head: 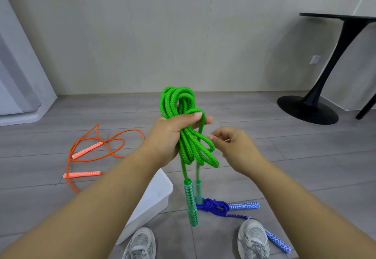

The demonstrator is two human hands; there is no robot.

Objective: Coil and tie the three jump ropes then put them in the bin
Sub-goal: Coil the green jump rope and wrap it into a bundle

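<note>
Left hand [173,134] grips green rope [189,149] coil; right hand [236,147] loose, empty; grey plank floor [284,167], black table [307,109].

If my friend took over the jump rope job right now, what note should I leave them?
Hands: the left hand grips the coiled green rope, with its handles dangling. The right hand is beside the loops, fingers curled, and seems to hold nothing.
Things: the blue rope lies coiled and knotted on the floor by the white bin. The orange rope lies loose on the floor.
Done: blue tied.
Left: tie green, coil and tie orange, put all three in the bin.
</note>
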